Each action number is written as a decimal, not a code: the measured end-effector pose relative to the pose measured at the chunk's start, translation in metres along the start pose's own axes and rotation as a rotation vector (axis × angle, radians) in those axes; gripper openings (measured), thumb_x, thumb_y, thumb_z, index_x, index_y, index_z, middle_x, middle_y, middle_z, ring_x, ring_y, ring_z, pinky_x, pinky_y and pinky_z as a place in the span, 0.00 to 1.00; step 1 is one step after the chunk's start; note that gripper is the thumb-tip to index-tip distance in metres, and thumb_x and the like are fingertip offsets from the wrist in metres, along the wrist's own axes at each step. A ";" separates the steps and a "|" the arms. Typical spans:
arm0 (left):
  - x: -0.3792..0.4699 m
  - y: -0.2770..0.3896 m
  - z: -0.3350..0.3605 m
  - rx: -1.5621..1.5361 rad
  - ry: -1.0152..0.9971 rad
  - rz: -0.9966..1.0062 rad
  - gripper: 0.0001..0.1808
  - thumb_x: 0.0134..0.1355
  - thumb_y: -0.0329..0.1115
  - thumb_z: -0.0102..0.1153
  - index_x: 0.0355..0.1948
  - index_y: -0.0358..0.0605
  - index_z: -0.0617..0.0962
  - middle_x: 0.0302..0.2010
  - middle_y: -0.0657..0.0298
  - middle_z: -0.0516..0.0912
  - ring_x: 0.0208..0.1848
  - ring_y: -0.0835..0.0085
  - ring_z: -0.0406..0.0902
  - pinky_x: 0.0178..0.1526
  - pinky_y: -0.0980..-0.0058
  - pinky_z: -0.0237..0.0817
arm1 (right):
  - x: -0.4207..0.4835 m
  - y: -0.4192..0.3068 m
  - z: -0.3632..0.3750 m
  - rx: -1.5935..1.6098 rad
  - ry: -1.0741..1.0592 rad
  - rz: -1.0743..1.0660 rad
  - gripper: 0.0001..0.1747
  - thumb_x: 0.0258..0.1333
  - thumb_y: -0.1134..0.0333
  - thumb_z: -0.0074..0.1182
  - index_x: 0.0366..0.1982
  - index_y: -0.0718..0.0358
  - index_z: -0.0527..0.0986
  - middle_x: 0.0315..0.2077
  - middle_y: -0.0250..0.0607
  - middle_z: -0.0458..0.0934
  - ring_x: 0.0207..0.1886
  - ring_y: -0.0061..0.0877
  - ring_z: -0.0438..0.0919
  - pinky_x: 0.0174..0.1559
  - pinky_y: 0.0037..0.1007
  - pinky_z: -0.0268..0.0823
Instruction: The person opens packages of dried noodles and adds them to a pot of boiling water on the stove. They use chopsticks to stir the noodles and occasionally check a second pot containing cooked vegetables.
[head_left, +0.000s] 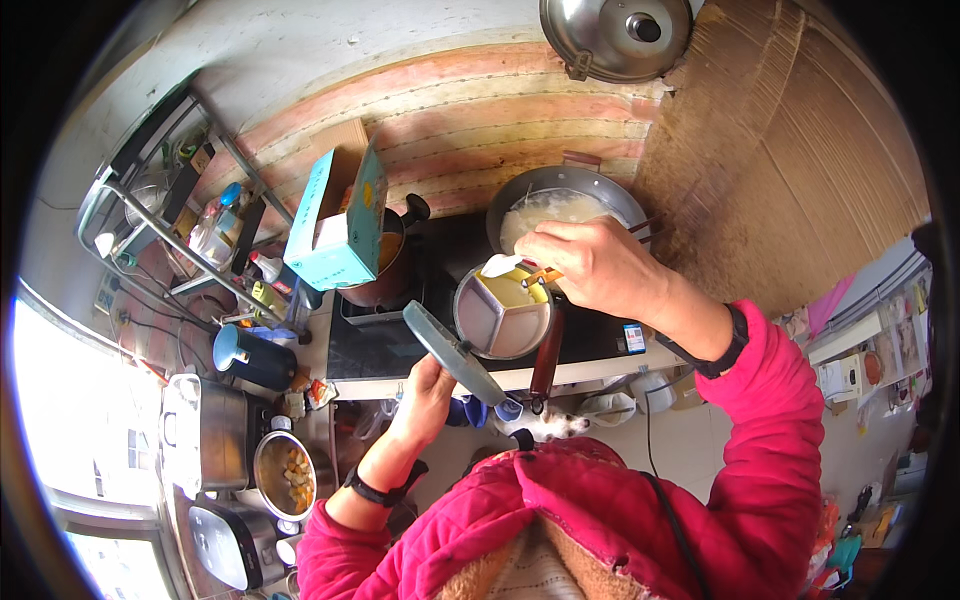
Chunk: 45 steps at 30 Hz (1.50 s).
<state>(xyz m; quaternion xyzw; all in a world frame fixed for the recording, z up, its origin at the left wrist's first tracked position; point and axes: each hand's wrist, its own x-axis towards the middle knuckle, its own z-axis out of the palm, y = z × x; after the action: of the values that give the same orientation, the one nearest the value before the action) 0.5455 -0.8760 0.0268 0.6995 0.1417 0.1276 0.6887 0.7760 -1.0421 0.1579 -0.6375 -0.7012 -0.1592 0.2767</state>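
My left hand (426, 397) holds a round grey lid (457, 360) tilted on edge, just in front of the cooktop. Pinched in my right hand (600, 262) are a white spoon (501, 265) and what look like wooden chopsticks (546, 277). They hover over a round container (491, 341) with three compartments, one of them yellow inside. A dark wooden handle (547, 360) sticks out beside it toward me; I cannot tell whether it belongs to the container. Behind my right hand sits a wok (517, 187) with cloudy, pale liquid, partly hidden by the hand.
A dark pot (367, 292) stands left on the black cooktop (360, 352), shielded by a turquoise box (330, 259). Farther left are a metal rack (187, 247), a dark blue jug (255, 358) and a bowl of chopped food (285, 476). Cardboard (772, 165) lines the right side. A white dog (551, 424) is below the counter.
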 end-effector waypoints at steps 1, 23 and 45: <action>0.000 0.001 0.001 0.004 0.010 0.010 0.11 0.72 0.30 0.49 0.52 0.39 0.73 0.46 0.64 0.78 0.47 0.77 0.74 0.52 0.76 0.67 | -0.002 0.000 0.001 -0.007 -0.008 -0.002 0.06 0.51 0.73 0.56 0.33 0.61 0.73 0.25 0.40 0.76 0.26 0.39 0.80 0.27 0.36 0.73; 0.021 0.027 0.028 0.101 0.005 0.099 0.15 0.75 0.36 0.45 0.52 0.36 0.76 0.33 0.71 0.75 0.34 0.84 0.65 0.40 0.83 0.61 | -0.057 0.022 0.048 0.464 0.174 0.816 0.08 0.56 0.73 0.51 0.26 0.68 0.78 0.18 0.36 0.79 0.25 0.20 0.77 0.31 0.26 0.68; 0.036 0.009 0.036 -0.233 -0.028 -0.052 0.16 0.75 0.39 0.46 0.52 0.38 0.77 0.36 0.72 0.76 0.35 0.85 0.67 0.40 0.83 0.62 | -0.075 0.044 0.028 0.551 0.309 0.876 0.06 0.59 0.73 0.55 0.30 0.68 0.79 0.19 0.32 0.79 0.20 0.13 0.68 0.23 0.23 0.57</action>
<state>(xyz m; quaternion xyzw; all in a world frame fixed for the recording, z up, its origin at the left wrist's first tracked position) 0.5928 -0.8961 0.0348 0.6123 0.1346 0.1156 0.7705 0.8169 -1.0802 0.0853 -0.7431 -0.3367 0.0691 0.5742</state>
